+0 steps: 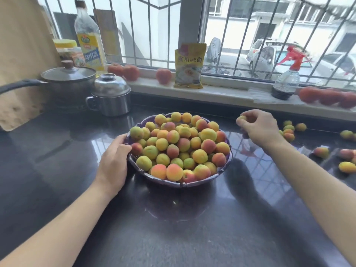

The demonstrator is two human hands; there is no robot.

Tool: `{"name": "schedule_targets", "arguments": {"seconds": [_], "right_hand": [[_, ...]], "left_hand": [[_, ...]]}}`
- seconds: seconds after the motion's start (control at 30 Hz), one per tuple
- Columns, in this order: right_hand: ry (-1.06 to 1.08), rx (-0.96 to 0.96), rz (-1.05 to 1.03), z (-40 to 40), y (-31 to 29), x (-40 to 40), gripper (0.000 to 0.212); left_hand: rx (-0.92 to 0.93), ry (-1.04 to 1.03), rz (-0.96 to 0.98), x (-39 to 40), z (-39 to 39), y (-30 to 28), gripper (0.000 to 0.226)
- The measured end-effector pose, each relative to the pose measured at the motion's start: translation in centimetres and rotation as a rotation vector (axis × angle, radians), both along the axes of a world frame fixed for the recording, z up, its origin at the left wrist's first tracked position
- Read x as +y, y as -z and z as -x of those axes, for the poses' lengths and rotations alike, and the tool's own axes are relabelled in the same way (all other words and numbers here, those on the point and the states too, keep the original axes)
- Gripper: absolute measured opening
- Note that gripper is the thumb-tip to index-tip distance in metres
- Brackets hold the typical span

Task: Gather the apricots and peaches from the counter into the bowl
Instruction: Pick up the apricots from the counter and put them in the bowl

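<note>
A purple bowl [210, 179] stands mid-counter, heaped with several yellow, green and red apricots and peaches [181, 143]. My left hand [113, 160] grips the bowl's left rim. To the right of the bowl and above the counter, my right hand [260, 128] pinches a small yellow-green apricot [241, 118] in its fingertips. More loose fruit lies on the dark counter at the right: a cluster [289, 130] behind my right hand and several pieces [321, 152] near the right edge.
A lidded pan [67, 81] and a steel lidded pot [110, 97] stand at the back left of the counter. On the windowsill are tomatoes [163, 76], a yellow packet [189, 66], an oil bottle [89, 39] and a spray bottle [287, 81].
</note>
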State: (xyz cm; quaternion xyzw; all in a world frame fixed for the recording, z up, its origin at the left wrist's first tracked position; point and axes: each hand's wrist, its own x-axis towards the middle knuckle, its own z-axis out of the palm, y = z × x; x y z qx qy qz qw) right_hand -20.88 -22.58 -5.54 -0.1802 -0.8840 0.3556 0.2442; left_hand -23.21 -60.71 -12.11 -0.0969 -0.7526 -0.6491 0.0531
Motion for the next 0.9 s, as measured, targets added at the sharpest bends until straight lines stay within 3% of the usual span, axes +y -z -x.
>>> {"name": "schedule_targets", "arguments": {"seconds": [0.1, 0.23, 0.4, 0.5, 0.7, 0.77, 0.83, 0.9], "right_hand": [[-0.244, 0.008, -0.028, -4.4, -3.8, -4.5, 0.022], [-0.478, -0.067, -0.197, -8.5, -5.7, -11.1, 0.021], [-0.488, -0.147, -0.583, -9.0, -2.7, -14.2, 0.021], [-0.453, -0.056, -0.568, -8.8, -1.8, -14.2, 0.021], [-0.448, 0.033, -0.569, -9.4, -1.3, -13.9, 0.015], [-0.444, 0.116, -0.424, -9.3, -1.1, -13.0, 0.012], [-0.335, 0.230, -0.288, -8.1, -0.4, -10.7, 0.009], [-0.128, 0.216, -0.279, -5.6, 1.2, -6.6, 0.015]], "left_hand": [[-0.033, -0.009, -0.066, 0.3, -1.0, -0.6, 0.037], [-0.022, 0.027, -0.102, 0.2, -2.3, -0.9, 0.045], [-0.100, -0.008, -0.132, 0.1, -2.3, -1.2, 0.024], [-0.111, -0.032, -0.071, 0.3, -2.1, -1.2, 0.016], [-0.098, -0.006, 0.003, 0.4, -1.5, -0.7, 0.033], [-0.103, -0.006, 0.002, 0.0, -1.0, -0.1, 0.039], [-0.089, 0.001, 0.003, -0.1, -0.6, 0.1, 0.042], [-0.074, 0.013, -0.004, -0.1, -0.4, 0.2, 0.045]]}}
